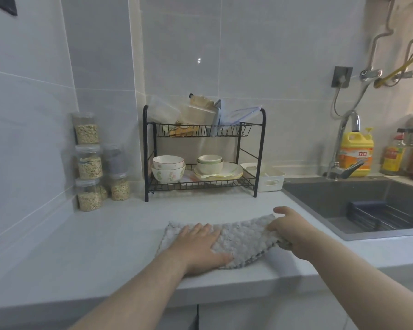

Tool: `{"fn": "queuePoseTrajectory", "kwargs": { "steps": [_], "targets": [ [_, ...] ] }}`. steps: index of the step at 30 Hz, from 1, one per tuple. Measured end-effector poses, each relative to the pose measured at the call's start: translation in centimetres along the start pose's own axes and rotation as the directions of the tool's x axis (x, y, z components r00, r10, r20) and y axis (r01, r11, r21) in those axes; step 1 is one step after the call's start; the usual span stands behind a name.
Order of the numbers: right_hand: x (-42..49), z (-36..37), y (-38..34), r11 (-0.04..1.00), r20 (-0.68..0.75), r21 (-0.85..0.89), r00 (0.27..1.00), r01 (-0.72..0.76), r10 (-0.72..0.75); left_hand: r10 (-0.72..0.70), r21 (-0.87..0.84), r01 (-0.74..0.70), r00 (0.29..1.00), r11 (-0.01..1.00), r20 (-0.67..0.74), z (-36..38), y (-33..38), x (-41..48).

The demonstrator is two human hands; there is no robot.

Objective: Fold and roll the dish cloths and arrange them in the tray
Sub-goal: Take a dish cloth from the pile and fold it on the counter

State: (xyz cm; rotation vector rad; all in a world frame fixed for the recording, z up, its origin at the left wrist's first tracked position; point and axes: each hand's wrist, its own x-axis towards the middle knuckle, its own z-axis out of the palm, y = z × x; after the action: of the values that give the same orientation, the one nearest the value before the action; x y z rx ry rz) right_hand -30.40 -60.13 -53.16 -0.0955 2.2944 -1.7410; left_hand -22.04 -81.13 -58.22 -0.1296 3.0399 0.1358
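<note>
– While the worktop (pixel 93 246) has spare room, the dish cloth (pixel 241 239) lies near its front edge, with the sink (pixel 320 198) just right of it. Tray?
– The tray (pixel 271 183) is well apart, at the back beside the rack (pixel 224 131). Cloth not yet rolled.
– Hands?
– Left hand (pixel 198 246) is flat, fingers straight, pressing the cloth's left half. Right hand (pixel 289 232) is curled round the right edge, lifting it.
– Failure modes?
– Thick pile probably springs back. If the left hand slips, the fold skews. A loose corner could drag over the front edge.
</note>
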Motion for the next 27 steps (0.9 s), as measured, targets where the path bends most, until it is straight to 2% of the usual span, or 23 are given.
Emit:
{"fn": "queuePoseTrajectory", "kwargs": {
  "steps": [3,6,8,14,18,21,27],
  "targets": [
    [-0.1,-0.2,-0.3,0.999,0.025,0.029,0.999,0.02,-0.02,0.003,-0.022,-0.002,0.999,1.0,0.042,-0.5,0.0,-0.3],
    [0.2,-0.4,-0.6,0.999,0.034,-0.008,0.999,0.033,-0.033,0.003,-0.102,-0.01,0.997,0.995,-0.074,-1.3,-1.2,-1.3],
    [0.3,-0.7,-0.9,0.999,0.027,-0.035,0.999,0.041,-0.04,-0.053,-0.185,0.019,0.983,0.983,-0.178,-1.5,-3.3,-2.5],
    [-0.8,0.1,-3.2,0.985,0.01,-0.093,0.989,0.146,-0.145,-0.274,-0.472,0.147,0.938,0.869,-0.211,0.2,-7.9,-4.0],
    [-1.5,4.2,-5.3,0.969,0.076,-0.103,0.974,0.223,-0.215,-0.228,-0.398,0.123,0.946,0.909,-0.23,0.5,-8.1,-3.3],
    [-1.7,8.6,-5.6,0.961,0.175,-0.087,0.954,0.262,-0.244,-0.22,-0.438,0.093,0.943,0.894,-0.249,0.4,-8.4,-3.5],
    [-2.8,14.4,-4.0,0.96,0.199,-0.179,0.963,0.217,-0.18,-0.222,-0.483,0.059,0.932,0.874,-0.287,0.5,-8.7,-3.5]
  ]
}}
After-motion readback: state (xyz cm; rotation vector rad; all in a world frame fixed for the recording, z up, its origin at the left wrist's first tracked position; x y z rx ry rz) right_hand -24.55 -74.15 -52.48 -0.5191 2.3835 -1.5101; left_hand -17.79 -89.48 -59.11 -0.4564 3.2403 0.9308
